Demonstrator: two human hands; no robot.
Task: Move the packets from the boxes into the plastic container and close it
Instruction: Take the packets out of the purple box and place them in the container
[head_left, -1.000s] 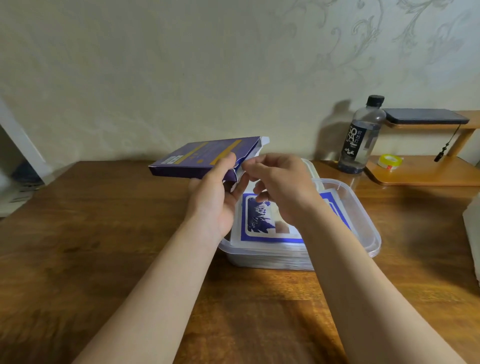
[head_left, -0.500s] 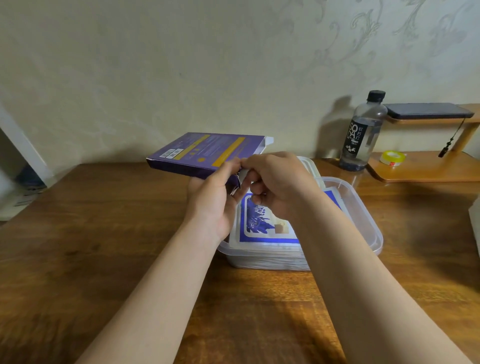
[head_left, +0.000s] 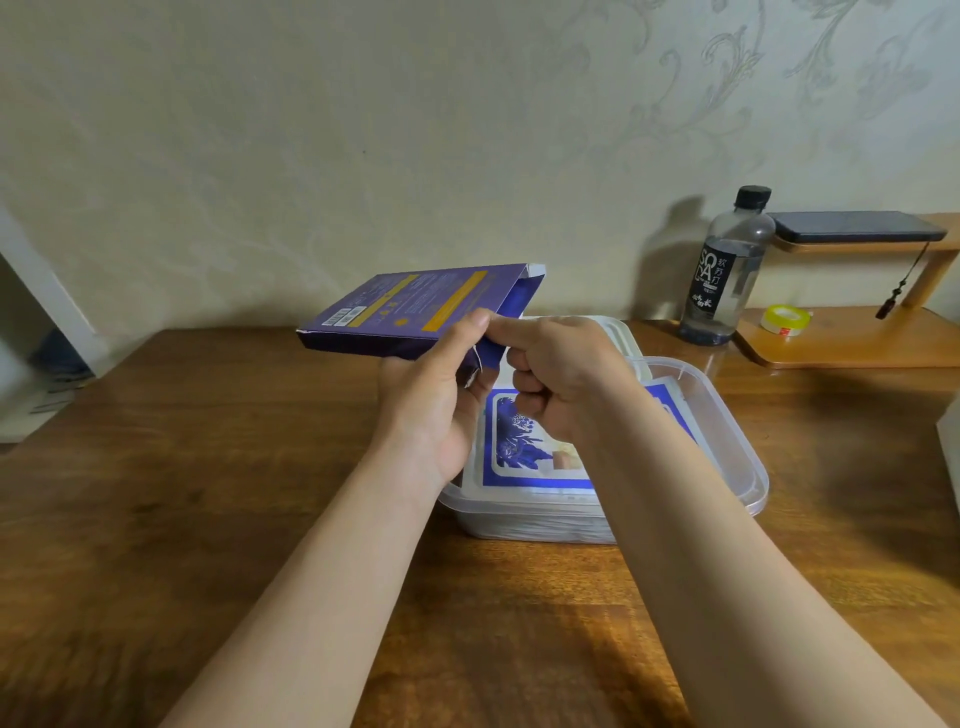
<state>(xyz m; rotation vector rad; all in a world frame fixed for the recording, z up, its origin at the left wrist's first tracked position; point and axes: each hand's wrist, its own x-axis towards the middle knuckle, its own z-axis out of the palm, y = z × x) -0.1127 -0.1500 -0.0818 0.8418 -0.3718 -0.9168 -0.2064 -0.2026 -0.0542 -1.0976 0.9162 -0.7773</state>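
Packets (head_left: 524, 441): several stacked in the open plastic container (head_left: 737, 467), toward the far edge of the bench (head_left: 208, 467). Purple box (head_left: 405, 306): gripped in my left hand (head_left: 431, 405) above the container; right hand (head_left: 561, 379) pinched its open end. Emptying and closing remained, I judged.

Dim warm light, soft shadows, wide-angle distortion.

Card, clear plastic and varnished wood.
The cardboard box (head_left: 415, 306) held in the left hand (head_left: 436, 410) has a smooth, faintly sheeny purple print, and its flap is bare white inside. Under the right hand (head_left: 566, 379) the plastic container (head_left: 727, 415) is clear and glossy, and the packets (head_left: 524, 441) in it look slick. The wooden table (head_left: 208, 493) below both hands is varnished, with the grain showing. Beyond the right hand, the bottle (head_left: 727, 280) is clear plastic.
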